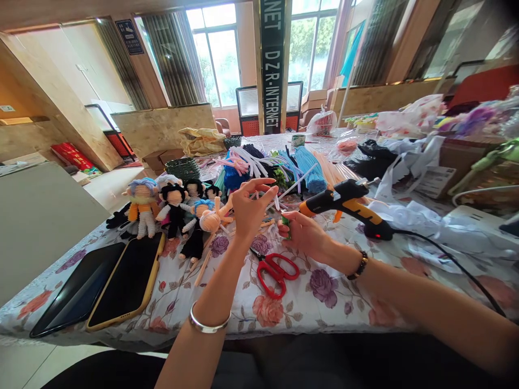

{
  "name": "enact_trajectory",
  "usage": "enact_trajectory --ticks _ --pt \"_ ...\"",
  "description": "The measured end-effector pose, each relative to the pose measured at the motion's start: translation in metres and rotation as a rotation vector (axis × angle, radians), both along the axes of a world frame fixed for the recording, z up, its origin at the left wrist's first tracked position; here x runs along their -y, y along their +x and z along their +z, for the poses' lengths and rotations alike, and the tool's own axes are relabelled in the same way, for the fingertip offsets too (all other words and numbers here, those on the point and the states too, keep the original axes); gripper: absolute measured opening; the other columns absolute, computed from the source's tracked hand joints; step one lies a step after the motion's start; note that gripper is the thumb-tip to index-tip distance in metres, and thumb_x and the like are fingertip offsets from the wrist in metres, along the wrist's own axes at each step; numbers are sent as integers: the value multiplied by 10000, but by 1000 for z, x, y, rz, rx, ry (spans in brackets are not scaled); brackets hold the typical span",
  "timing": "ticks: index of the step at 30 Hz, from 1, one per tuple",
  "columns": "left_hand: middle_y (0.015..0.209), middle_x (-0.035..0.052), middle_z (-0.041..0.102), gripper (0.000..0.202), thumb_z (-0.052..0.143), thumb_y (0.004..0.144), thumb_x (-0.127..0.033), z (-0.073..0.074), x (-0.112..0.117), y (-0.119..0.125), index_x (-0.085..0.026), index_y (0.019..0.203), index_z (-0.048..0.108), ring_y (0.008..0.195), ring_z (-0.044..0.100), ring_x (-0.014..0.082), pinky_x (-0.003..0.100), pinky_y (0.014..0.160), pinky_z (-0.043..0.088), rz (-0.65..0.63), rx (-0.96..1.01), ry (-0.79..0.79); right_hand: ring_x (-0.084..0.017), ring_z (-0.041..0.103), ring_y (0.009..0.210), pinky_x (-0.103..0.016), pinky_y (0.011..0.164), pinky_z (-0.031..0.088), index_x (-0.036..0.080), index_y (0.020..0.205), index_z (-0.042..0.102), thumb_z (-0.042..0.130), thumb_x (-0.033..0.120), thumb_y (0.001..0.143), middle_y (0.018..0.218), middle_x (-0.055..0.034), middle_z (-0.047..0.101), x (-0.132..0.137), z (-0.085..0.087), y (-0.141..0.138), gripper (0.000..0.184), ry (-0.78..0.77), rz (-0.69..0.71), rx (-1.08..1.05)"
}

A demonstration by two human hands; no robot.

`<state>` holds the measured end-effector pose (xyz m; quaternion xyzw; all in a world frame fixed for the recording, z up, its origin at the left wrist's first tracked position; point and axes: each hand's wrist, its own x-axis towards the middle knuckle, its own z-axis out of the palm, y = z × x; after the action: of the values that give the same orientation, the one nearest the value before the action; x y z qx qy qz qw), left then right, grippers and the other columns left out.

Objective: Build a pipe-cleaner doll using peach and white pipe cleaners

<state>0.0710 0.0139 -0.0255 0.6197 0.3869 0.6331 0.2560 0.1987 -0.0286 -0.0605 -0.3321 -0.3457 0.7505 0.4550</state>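
Observation:
My left hand [249, 210] is raised over the table with thumb and fingers bent together in a pinch. A thin pale pipe cleaner [298, 182] slants up and right from its fingertips. My right hand [306, 233] is closed around a small green object [286, 227] whose kind I cannot make out. Just beyond that hand a black and orange glue gun [344, 202] lies with its red light on. Red-handled scissors [277, 274] lie on the flowered cloth below both hands. Bundles of coloured pipe cleaners [310, 168] are heaped behind.
Several crocheted dolls [174, 210] are grouped at the left. Two dark-screened devices, a yellow-cased phone [130, 281] and a black one [79, 286], lie at the front left. The glue gun's cord [450, 259] runs right. White fabric [441, 229] and bags crowd the right side.

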Motion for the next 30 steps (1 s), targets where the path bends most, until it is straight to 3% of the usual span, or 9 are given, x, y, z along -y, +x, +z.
enact_trajectory --ticks 14,30 --pt "681 -3 673 112 716 693 -266 -1 -3 0 -227 798 729 723 587 140 269 693 428 15 22 28 -86 332 541 -238 508 259 201 684 434 611 416 707 606 50 423 2 2 -5 279 30 14 123" --pt "675 -10 659 120 694 701 -206 1 -1 -2 -222 816 725 723 575 133 260 680 398 -17 12 0 -78 343 533 -210 497 290 201 681 442 624 397 728 606 57 429 -3 -6 2 272 11 36 -37"
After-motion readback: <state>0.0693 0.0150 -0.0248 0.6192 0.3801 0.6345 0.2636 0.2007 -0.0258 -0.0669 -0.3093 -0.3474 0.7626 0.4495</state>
